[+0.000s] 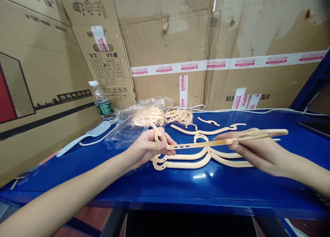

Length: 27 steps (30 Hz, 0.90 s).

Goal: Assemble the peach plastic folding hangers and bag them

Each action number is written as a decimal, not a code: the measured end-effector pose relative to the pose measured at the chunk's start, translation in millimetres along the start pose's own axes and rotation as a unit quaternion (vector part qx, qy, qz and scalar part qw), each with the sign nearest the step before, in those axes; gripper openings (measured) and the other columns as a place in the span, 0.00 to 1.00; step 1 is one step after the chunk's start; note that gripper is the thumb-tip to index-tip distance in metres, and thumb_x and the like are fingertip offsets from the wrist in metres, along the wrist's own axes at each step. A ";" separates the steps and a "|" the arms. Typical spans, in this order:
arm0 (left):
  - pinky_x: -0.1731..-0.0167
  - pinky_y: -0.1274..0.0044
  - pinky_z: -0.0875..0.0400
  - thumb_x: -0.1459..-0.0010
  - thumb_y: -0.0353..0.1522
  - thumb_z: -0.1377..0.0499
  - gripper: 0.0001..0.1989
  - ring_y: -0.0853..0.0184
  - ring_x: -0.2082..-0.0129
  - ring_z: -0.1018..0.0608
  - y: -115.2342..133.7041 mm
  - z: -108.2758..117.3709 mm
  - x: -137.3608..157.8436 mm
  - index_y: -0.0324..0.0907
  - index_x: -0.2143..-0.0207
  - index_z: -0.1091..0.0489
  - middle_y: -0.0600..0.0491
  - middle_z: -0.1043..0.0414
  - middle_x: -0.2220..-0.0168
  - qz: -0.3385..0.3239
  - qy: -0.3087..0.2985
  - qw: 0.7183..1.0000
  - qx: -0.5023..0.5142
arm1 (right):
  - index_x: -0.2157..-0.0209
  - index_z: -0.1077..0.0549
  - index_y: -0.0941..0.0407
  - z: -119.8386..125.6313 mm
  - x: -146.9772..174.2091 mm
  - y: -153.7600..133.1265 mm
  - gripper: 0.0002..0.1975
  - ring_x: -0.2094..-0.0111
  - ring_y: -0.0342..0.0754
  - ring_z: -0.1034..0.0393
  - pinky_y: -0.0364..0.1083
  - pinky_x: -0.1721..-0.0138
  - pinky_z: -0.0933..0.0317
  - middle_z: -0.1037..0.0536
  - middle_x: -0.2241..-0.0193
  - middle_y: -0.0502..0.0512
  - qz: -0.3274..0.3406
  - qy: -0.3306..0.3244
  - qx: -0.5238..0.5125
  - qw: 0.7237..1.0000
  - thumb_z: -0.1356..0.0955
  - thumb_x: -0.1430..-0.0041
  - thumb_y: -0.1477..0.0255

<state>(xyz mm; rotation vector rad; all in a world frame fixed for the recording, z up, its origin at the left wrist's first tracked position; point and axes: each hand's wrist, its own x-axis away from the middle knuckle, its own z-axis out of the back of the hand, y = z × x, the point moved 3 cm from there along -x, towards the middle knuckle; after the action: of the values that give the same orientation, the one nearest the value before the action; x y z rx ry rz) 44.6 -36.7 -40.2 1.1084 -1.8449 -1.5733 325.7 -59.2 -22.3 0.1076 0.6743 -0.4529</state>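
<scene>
Between my hands is a beige plastic hanger arm (198, 145), raised above the table with its slotted side showing. My left hand (152, 144) pinches a small curved hook-ended piece (154, 128) where it meets the arm's left end. At the other end, my right hand (260, 151) is closed around the hanger, and a long looped part (268, 133) sticks out to the right above it. Below lie two beige hangers (190, 164), partly covered by my right hand. Another beige hanger (213, 131) and a loose hook-ended piece (208, 121) rest farther back.
Clear plastic bags of beige parts (177, 116) lie at the back of the blue table (180, 192). A water bottle (104, 106) and a light blue hairbrush (87, 135) are on the left. Cardboard boxes (165, 30) stand behind; a dark flat device (316, 129) lies far right.
</scene>
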 end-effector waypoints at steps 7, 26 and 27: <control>0.72 0.78 0.26 0.59 0.30 0.28 0.14 0.64 0.75 0.19 0.8 -2.9 5.0 0.36 0.79 0.32 0.49 0.22 0.72 -0.012 0.107 0.993 -0.041 | 0.63 0.23 0.56 0.4 -6.9 -16.2 0.14 0.57 0.53 0.22 0.45 0.62 0.27 0.18 0.61 0.62 0.003 -0.009 0.013 1.000 0.40 0.36 0.78; 0.74 0.78 0.27 0.57 0.28 0.30 0.16 0.69 0.79 0.22 -2.3 -5.0 10.6 0.38 0.76 0.37 0.55 0.25 0.75 -0.091 0.190 0.973 -0.093 | 0.75 0.36 0.53 -3.9 -6.9 -18.4 0.17 0.83 0.44 0.42 0.44 0.80 0.47 0.36 0.84 0.48 -0.061 -0.003 0.015 0.998 0.41 0.31 0.68; 0.74 0.78 0.27 0.57 0.28 0.30 0.16 0.70 0.79 0.22 -2.5 -5.3 10.4 0.38 0.76 0.37 0.55 0.25 0.75 -0.090 0.185 0.974 -0.091 | 0.76 0.38 0.53 -3.9 -6.4 -17.9 0.17 0.83 0.43 0.44 0.43 0.80 0.49 0.38 0.85 0.47 -0.061 0.000 0.018 0.998 0.41 0.31 0.68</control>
<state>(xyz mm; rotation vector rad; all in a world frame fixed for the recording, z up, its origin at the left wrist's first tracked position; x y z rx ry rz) 43.6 -48.3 -42.9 1.4034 -1.3620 -1.4764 311.2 -72.0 -20.5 0.1020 0.6755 -0.5819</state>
